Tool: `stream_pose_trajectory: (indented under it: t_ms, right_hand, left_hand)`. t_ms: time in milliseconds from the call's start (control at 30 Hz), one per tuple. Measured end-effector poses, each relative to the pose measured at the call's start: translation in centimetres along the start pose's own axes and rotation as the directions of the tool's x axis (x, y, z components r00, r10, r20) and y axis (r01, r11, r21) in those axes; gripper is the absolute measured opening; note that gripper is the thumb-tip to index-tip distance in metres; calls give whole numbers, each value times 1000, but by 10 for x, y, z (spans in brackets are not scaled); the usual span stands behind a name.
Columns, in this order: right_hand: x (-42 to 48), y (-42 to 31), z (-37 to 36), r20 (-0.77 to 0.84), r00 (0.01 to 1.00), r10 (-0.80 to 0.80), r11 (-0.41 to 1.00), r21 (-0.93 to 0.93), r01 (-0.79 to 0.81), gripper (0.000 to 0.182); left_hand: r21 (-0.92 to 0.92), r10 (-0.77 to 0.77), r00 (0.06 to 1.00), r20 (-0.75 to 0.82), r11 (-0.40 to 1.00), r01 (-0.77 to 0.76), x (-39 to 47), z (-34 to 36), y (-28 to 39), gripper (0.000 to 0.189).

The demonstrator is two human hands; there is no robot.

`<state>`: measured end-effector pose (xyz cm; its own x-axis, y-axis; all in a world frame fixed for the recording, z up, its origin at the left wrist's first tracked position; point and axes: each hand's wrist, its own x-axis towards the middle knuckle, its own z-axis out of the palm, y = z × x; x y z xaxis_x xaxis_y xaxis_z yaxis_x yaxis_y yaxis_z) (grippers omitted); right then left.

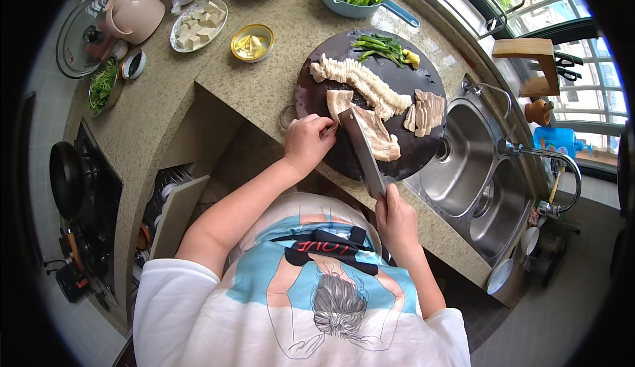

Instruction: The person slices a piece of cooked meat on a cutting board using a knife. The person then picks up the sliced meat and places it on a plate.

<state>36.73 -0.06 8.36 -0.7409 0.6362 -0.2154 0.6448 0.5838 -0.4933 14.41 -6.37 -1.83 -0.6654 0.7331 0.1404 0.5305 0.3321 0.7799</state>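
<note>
My right hand (398,218) grips the handle of a cleaver (364,153). Its blade stands edge-down over the round dark cutting board (416,161), beside a slab of pale cooked pork (374,131). My left hand (310,141) is at the board's near left edge, fingers curled around a thin greyish piece (327,131); what it is I cannot tell. A long row of pale meat slices (362,82) lies beyond the slab. Browner meat slices (425,111) fan out at the right. Cut green stalks (379,49) and a knob of ginger (411,58) rest at the back.
A double steel sink (456,163) with a faucet (570,168) is at right. Along the counter stand a blue strainer (349,10) of cut greens, a garlic bowl (253,43), a plate of tofu cubes (199,25) and a pink pitcher (136,15). A drawer (178,213) hangs open at left.
</note>
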Motion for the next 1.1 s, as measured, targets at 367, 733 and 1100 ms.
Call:
stream_pose_trajectory:
  t_ms: [367,733,1100]
  right_hand:
    - [-2,-17,16,-88,993,84,996,45,-81,12]
    - [-1,-21,20,-89,991,103,994,51,-99,12]
    - [4,-17,18,-50,994,94,995,38,-92,14]
  left_hand:
    - [-39,74,996,58,997,-71,4,-9,-6,12]
    - [-12,84,993,84,996,-83,3,-10,-8,13]
    - [11,119,992,49,993,-120,4,-8,-9,12]
